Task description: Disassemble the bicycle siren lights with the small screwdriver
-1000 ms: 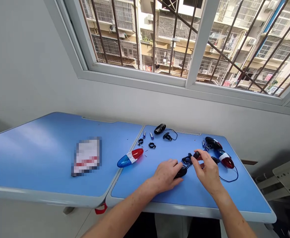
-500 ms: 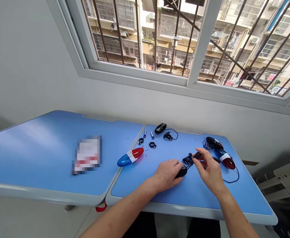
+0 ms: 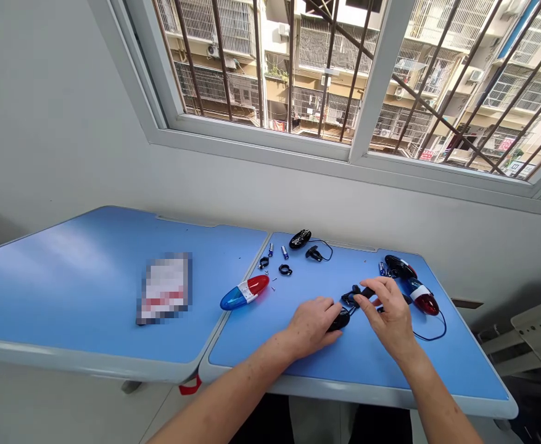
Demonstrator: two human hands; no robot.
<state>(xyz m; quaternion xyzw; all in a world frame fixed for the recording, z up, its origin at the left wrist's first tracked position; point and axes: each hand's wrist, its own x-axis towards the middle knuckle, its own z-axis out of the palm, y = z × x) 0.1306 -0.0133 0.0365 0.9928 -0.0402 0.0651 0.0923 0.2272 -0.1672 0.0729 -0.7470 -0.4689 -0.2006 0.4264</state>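
My left hand [image 3: 313,324] rests on the table with its fingers closed round a black oval housing [image 3: 342,320]. A small black part [image 3: 367,292] is pinched between the thumb and fingers of my right hand [image 3: 389,314]; its exact kind is partly hidden. Just left of that part lie black bracket pieces [image 3: 350,295], and a dark cable runs from there toward the housing. To the left of my left hand is a light cover [image 3: 245,292], blue at one end, red at the other, with a white middle.
Behind are a black housing [image 3: 300,238] wired to a small black switch [image 3: 314,253], batteries [image 3: 284,252], clamp rings [image 3: 285,269] and tiny screws. A red-and-blue light [image 3: 424,301] and another dark light [image 3: 400,267] lie right. A blurred packet [image 3: 163,287] sits left.
My right hand has shifted slightly left and tilted the small black part, now nearer the bracket pieces. My left hand stays on the black housing.
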